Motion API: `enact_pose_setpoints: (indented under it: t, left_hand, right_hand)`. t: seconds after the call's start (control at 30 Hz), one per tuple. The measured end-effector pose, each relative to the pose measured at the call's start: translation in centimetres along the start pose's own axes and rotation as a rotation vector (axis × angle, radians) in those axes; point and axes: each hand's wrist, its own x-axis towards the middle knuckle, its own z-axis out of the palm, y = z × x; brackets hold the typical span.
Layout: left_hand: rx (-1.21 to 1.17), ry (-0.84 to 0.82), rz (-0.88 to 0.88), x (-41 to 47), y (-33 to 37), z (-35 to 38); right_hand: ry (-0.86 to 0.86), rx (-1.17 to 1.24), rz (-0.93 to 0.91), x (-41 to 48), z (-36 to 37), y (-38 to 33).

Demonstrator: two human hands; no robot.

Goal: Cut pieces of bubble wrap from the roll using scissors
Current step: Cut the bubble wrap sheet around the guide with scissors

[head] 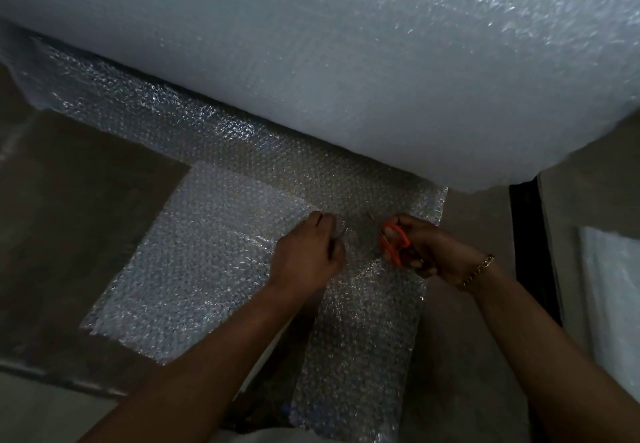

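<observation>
The big roll of bubble wrap [346, 61] lies across the top. A sheet [363, 321] from it spreads over the floor [69, 217] toward me. My left hand [308, 255] pinches the sheet with curled fingers. My right hand [426, 248] (the one with the gold bracelet [479, 271]) grips the orange scissors [393, 240] just beside it, over the sheet. A whiter square piece [207, 252] lies to the left.

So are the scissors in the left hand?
No, the orange-handled scissors are gripped by the right hand, while the left hand holds the bubble wrap.
</observation>
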Motion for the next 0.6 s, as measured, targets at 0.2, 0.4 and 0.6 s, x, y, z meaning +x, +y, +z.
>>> enact_pose_setpoints:
  t: [0.2,0.4,0.6]
  left_hand:
    - [-0.056,0.135,0.054,-0.7,-0.5,0.8]
    - [-0.053,0.132,0.067,-0.6,-0.8,1.2]
    - [-0.137,0.165,0.066,-0.7,-0.9,1.1]
  right_hand:
    - [-0.208,-0.039,0.066,0.7,-1.5,-0.4]
    - [-0.324,-0.081,0.141,1.9,-1.7,-0.9]
    - [-0.303,-0.043,0.129,2.6,-1.1,-1.7]
